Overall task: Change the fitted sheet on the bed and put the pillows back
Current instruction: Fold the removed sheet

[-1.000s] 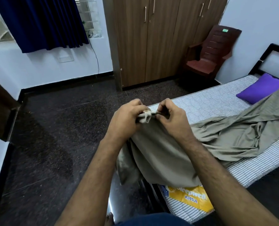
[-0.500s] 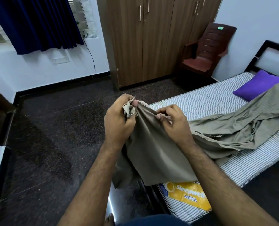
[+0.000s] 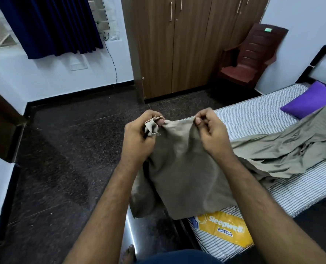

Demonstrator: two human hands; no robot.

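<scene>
Both forearms are bare from the lower edge of the view up to the wrists, with no sleeve, watch, band or ring to be seen on either. Fine dark hair covers the forearms. The left hand [image 3: 139, 138] and the right hand [image 3: 211, 134] are bare too, with short, plain fingernails. At the bottom edge a dark blue garment [image 3: 177, 258] shows over the lap; whether it is shorts or trousers cannot be told. Just left of it a bare foot [image 3: 128, 254] shows, without sock or shoe.

Both hands [image 3: 177, 138] on olive sheet [image 3: 187, 174]
</scene>
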